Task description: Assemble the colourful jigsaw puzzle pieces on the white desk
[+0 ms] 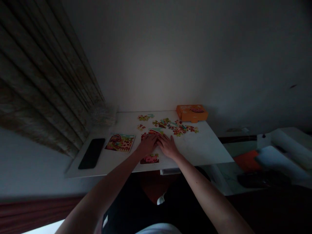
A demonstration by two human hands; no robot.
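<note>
Close together near the front middle of the white table are my left hand point(148, 145) and my right hand point(168, 147), palms down. Their fingertips meet at a joined group of jigsaw puzzle pieces point(156, 130) showing a red barn. The fingers of both hands are bent onto these pieces; my right little finger stands apart. My hands and wrists cover part of the group. Below them, near the table edge, lies another joined section with a pink pig point(150, 158). Loose jigsaw pieces point(180, 128) are scattered behind and to the right, with small clusters point(143, 118) farther back.
A picture card point(120, 143) of a farm scene lies to the left, beside a black phone point(92, 153). An orange box point(192, 112) stands at the back right by the wall. Clear plastic wrapping point(102, 115) sits at the back left near the curtain point(48, 65).
</note>
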